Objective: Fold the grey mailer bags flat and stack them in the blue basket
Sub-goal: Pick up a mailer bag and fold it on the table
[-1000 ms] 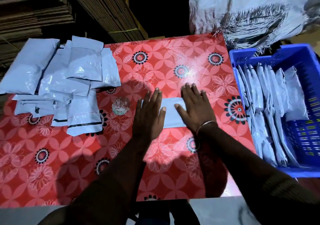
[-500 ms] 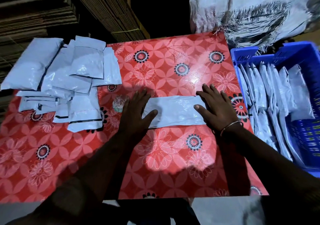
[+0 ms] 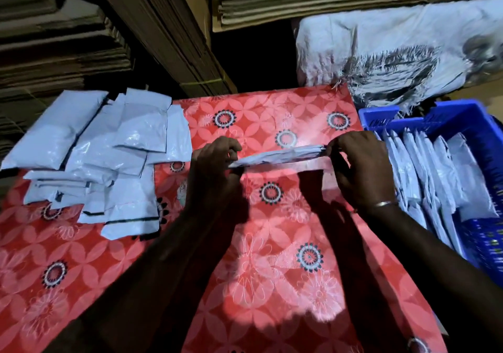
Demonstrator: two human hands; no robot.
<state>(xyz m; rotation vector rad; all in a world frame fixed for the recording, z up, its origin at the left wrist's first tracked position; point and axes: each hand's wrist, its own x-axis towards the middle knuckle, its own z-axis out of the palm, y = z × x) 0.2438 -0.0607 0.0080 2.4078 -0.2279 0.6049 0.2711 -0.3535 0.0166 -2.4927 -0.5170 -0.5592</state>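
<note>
red floral tablecloth (image 3: pixel 272 271); stacked cardboard (image 3: pixel 163 26) and white sack (image 3: pixel 394 39) behind.

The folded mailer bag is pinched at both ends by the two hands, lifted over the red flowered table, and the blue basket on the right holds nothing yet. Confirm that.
Not quite: the blue basket is not empty. The head view shows a row of folded grey bags already standing in it. The rest holds: the left hand and right hand pinch the ends of the folded mailer bag above the red flowered table.
</note>
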